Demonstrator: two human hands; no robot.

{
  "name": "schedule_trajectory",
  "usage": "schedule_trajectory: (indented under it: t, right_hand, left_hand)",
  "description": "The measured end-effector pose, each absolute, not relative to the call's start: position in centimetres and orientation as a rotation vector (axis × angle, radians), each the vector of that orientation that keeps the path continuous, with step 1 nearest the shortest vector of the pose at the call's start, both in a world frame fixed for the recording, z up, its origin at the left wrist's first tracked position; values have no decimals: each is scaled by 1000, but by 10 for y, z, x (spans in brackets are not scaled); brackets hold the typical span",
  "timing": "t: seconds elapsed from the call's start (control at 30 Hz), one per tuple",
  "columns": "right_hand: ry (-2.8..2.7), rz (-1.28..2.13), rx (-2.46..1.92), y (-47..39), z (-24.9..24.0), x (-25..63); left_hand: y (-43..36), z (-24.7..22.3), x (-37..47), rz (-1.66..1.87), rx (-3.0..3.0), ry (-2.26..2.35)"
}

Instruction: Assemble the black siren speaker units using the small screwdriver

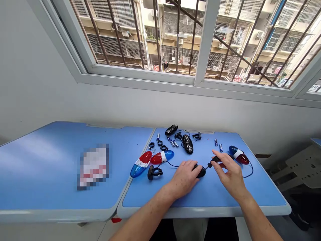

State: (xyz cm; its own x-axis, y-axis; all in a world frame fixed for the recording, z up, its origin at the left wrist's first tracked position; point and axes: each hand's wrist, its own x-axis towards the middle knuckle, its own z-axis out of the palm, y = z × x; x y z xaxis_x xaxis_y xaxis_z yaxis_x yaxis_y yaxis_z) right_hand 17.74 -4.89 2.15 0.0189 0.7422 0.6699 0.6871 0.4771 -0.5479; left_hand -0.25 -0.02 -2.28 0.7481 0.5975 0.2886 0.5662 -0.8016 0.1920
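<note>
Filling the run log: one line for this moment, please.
left hand: holds black casing | right hand: holds screwdriver, tip at casing | nearby: batteries, black clamp, red-and-blue covers | surface: blue table

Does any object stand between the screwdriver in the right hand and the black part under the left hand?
Nothing visible stands in the way. The screwdriver in the right hand points at the exposed end of the black part; the left hand covers the rest of it.

Left hand [185,178] palm down, right hand [231,174] pinching, forearms [150,211] bare
</note>
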Motion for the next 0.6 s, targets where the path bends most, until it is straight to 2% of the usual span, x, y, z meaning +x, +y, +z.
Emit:
schedule_trajectory:
  t: [0.4,0.6]
  right_hand:
    - [-1876,340,-1117,-40,25,194]
    - [-1812,126,-1126,-42,18,186]
  left_hand:
    - [1,-23,-3,510,2868,923]
    - [0,-25,-5,575,2836,909]
